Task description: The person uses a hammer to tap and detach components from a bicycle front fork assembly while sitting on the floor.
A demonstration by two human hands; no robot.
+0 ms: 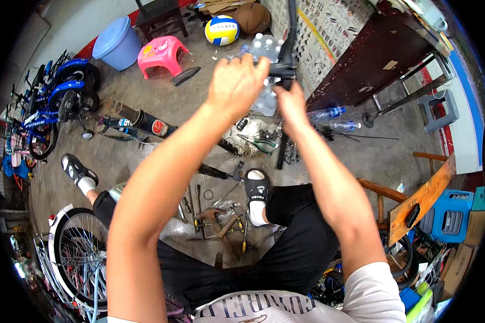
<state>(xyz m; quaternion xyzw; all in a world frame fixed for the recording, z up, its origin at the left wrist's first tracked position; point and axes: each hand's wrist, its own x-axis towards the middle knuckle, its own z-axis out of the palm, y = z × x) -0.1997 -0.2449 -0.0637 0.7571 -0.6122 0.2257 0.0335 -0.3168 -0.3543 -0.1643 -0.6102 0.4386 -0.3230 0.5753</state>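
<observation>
In front of me is a black tube with a clamp-like joint, which looks like a bicycle handlebar with its stem (pixel 289 37). It runs from the top of the view down toward the floor. My left hand (pixel 236 86) is closed round the part that juts out to the left at the joint. Just below the joint, the fingers of my right hand (pixel 292 106) close on the tube; their tips are partly hidden and blurred. Beneath lie pliers with green handles (pixel 266 143). A claw hammer (pixel 211 213) and several screwdrivers and wrenches are spread between my feet.
Clear plastic bottles (pixel 265 47) stand behind the hands. A pink stool (pixel 161 55), a blue bucket (pixel 117 46) and a volleyball (pixel 222 30) are farther back. Bicycles (pixel 43 116) line the left. A brown cabinet (pixel 355 64) and a wooden bench (pixel 423 199) are at right.
</observation>
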